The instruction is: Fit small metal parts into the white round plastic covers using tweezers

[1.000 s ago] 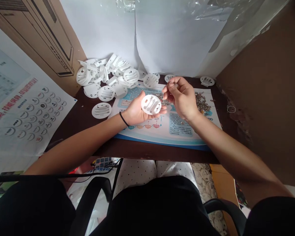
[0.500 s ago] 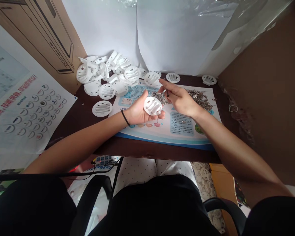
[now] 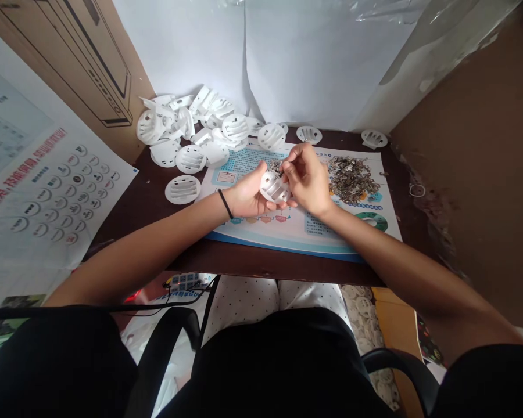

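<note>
My left hand (image 3: pixel 248 193) holds a round white plastic part (image 3: pixel 274 187), its slotted face up, over the printed sheet. My right hand (image 3: pixel 307 177) is pinched at the upper right edge of that part, round a small dark thin item (image 3: pixel 282 172) too small to make out fully. Small metal pieces (image 3: pixel 355 180) lie in a heap to the right of my right hand. A smaller cluster of them shows behind the held part, partly hidden by my fingers.
A pile of white plastic parts (image 3: pixel 192 125) stands at the back left. Single ones lie along the back, such as one (image 3: pixel 373 138) at the right. Cardboard (image 3: pixel 475 145) rises on the right; a printed poster (image 3: pixel 47 191) leans at the left.
My right hand has moved down and left, onto the white part, and its fingers have drawn together there. My left hand still holds the part, slightly shifted to the right.
</note>
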Available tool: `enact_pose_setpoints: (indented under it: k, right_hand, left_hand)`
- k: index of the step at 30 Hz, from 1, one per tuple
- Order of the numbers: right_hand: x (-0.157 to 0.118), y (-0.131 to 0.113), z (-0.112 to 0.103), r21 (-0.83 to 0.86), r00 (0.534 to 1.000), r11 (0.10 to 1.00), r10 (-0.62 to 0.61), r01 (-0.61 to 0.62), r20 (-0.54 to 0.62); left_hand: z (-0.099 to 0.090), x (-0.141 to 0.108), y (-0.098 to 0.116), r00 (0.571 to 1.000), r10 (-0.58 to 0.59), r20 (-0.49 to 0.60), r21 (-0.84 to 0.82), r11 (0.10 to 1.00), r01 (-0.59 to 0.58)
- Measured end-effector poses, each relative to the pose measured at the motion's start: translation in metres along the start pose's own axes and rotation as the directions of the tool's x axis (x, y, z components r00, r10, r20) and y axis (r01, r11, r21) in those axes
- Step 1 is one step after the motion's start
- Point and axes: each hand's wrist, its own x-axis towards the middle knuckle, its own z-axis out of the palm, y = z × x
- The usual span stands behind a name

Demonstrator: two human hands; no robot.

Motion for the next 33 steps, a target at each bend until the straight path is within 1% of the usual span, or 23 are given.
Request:
enact_pose_setpoints:
  k: [2, 4, 9, 13, 18, 21, 25, 28, 31, 33]
  right_hand:
    - [-0.001, 0.0, 0.001, -0.002, 0.999, 1.0, -0.015, 0.015, -0.03]
    - [-0.001, -0.002, 0.002, 0.006, 0.999, 1.0, -0.029, 0.029, -0.044]
    - [-0.003, -0.004, 0.002, 0.0, 0.999, 1.0, -0.019, 0.019, -0.051]
    - [-0.003, -0.003, 0.002, -0.019, 0.999, 0.999, -0.029, 0.028, -0.042]
    - [-0.001, -0.006, 0.003, -0.047, 0.997, 0.997, -0.055, 0.053, -0.045]
    - [0.001, -0.007, 0.004, -0.064, 0.997, 0.996, -0.07, 0.069, -0.022]
    - [0.003, -0.005, 0.004, -0.082, 0.993, 0.989, -0.117, 0.119, 0.03]
    - [0.003, -0.003, 0.004, -0.092, 0.99, 0.987, -0.126, 0.131, 0.058]
    - [0.002, -0.003, 0.006, -0.081, 0.989, 0.986, -0.139, 0.143, 0.056]
    - [0.001, -0.003, 0.007, -0.054, 0.991, 0.99, -0.13, 0.132, 0.032]
  left_hand:
    - [-0.002, 0.001, -0.001, 0.999, -0.005, 0.048, -0.009, 1.0, 0.005]
    - [-0.004, 0.002, -0.001, 0.998, -0.014, 0.06, -0.018, 1.0, 0.015]
    - [-0.002, 0.002, 0.0, 0.999, -0.04, -0.022, 0.002, 0.999, 0.04]
    - [0.002, 0.001, 0.0, 0.998, -0.026, -0.052, 0.019, 0.999, 0.027]
    - [0.007, -0.001, 0.001, 0.994, -0.016, -0.107, 0.088, 0.996, 0.026]
    - [0.01, -0.002, 0.002, 0.989, -0.018, -0.149, 0.12, 0.992, 0.036]
    - [0.016, -0.003, 0.003, 0.988, -0.025, -0.153, 0.164, 0.985, 0.051]
    - [0.02, -0.005, 0.003, 0.985, -0.018, -0.169, 0.206, 0.977, 0.053]
    - [0.023, -0.008, 0.004, 0.986, -0.013, -0.168, 0.223, 0.974, 0.051]
    - [0.022, -0.009, 0.004, 0.988, -0.015, -0.151, 0.217, 0.975, 0.048]
